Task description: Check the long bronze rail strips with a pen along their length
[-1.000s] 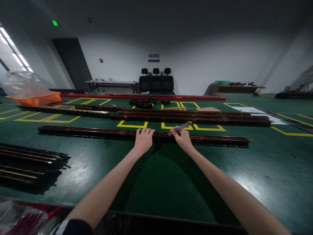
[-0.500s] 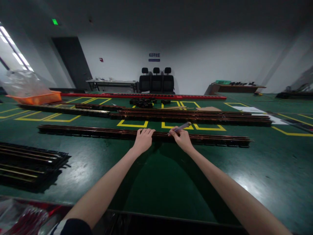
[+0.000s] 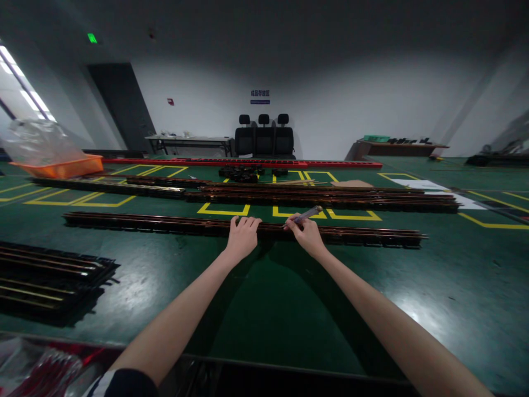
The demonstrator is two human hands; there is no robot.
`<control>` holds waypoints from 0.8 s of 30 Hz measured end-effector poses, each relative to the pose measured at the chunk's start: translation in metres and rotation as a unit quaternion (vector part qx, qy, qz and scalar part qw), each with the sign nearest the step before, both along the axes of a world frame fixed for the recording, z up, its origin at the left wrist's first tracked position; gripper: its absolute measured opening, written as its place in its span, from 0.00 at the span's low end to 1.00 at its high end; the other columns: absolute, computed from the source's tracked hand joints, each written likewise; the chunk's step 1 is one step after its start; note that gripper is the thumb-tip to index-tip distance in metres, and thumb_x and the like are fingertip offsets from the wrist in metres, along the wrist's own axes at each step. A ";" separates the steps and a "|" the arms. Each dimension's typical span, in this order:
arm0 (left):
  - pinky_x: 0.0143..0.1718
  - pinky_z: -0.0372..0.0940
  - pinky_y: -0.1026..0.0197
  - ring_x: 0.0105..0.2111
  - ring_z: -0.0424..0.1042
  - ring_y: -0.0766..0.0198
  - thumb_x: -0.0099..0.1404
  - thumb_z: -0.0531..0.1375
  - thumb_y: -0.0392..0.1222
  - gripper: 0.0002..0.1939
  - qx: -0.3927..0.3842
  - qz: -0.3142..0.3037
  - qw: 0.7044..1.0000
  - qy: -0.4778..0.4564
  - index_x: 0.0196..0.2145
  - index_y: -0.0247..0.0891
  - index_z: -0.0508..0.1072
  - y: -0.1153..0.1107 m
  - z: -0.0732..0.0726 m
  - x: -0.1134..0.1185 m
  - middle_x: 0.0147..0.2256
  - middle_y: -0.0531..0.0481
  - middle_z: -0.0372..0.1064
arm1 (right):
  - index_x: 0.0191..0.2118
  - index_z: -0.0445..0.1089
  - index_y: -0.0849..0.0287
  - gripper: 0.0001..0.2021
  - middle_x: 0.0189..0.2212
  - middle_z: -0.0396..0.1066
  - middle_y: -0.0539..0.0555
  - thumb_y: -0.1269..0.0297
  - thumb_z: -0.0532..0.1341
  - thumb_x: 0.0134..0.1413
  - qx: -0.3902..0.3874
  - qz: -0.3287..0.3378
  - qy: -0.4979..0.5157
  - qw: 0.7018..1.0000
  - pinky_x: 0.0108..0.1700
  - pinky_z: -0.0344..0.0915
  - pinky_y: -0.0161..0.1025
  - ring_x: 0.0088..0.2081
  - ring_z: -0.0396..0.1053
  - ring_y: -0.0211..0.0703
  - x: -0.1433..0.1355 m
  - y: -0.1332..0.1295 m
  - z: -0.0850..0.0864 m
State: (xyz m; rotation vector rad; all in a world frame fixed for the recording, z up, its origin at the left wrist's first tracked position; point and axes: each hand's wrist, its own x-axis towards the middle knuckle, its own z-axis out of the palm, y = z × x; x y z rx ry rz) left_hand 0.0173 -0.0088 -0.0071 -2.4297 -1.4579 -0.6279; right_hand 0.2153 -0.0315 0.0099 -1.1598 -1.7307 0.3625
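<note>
My left hand point(image 3: 243, 238) lies on a long black rail point(image 3: 144, 221) with copper-coloured strips, its fingers curled over the rail's top and far side. Just to the right, my right hand point(image 3: 308, 236) is closed round a marker pen point(image 3: 308, 213). The pen slants, its back end up to the right and its tip down at the rail. Whether the tip touches the rail is too dark and small to tell. Both forearms reach in from the near edge.
The green table point(image 3: 264, 325) bears yellow tape outlines. More rails point(image 3: 330, 197) lie behind, and a stack of rails point(image 3: 49, 275) is at the near left. An orange tray point(image 3: 61, 166) holds a clear plastic bag. Black parts point(image 3: 239, 173), a red rail point(image 3: 343, 164) and white sheets point(image 3: 433, 190) lie farther back.
The hands, the pen and the rail stay practically where they were. Only a tiny shift of the whole view to the left shows.
</note>
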 end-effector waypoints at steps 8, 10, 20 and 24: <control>0.57 0.49 0.45 0.50 0.66 0.55 0.61 0.46 0.29 0.21 -0.004 0.013 1.000 -0.003 0.48 0.35 0.69 0.001 -0.001 0.000 0.48 0.42 0.70 | 0.30 0.69 0.60 0.07 0.27 0.75 0.55 0.65 0.56 0.56 -0.012 0.013 0.025 1.000 0.38 0.69 0.44 0.32 0.74 0.46 -0.007 -0.002 0.000; 0.56 0.50 0.46 0.50 0.66 0.55 0.61 0.45 0.29 0.21 -0.011 0.004 1.000 -0.008 0.49 0.36 0.68 0.002 -0.001 -0.002 0.48 0.43 0.70 | 0.30 0.69 0.60 0.07 0.27 0.75 0.55 0.65 0.56 0.56 -0.019 0.014 0.029 0.999 0.38 0.69 0.44 0.32 0.74 0.46 -0.007 -0.003 0.001; 0.54 0.50 0.46 0.48 0.66 0.55 0.63 0.47 0.37 0.18 -0.042 -0.027 0.998 -0.032 0.49 0.38 0.67 0.004 0.001 -0.007 0.48 0.43 0.69 | 0.31 0.68 0.60 0.08 0.29 0.75 0.55 0.64 0.56 0.57 -0.028 0.012 0.042 0.999 0.40 0.69 0.43 0.33 0.74 0.45 -0.006 -0.003 0.002; 0.53 0.50 0.47 0.47 0.66 0.54 0.64 0.48 0.47 0.18 -0.033 -0.029 0.999 -0.024 0.47 0.39 0.68 0.004 0.002 -0.006 0.46 0.43 0.70 | 0.31 0.68 0.60 0.09 0.29 0.75 0.55 0.62 0.55 0.57 -0.029 0.016 0.045 0.998 0.41 0.69 0.45 0.34 0.74 0.45 -0.006 -0.003 0.001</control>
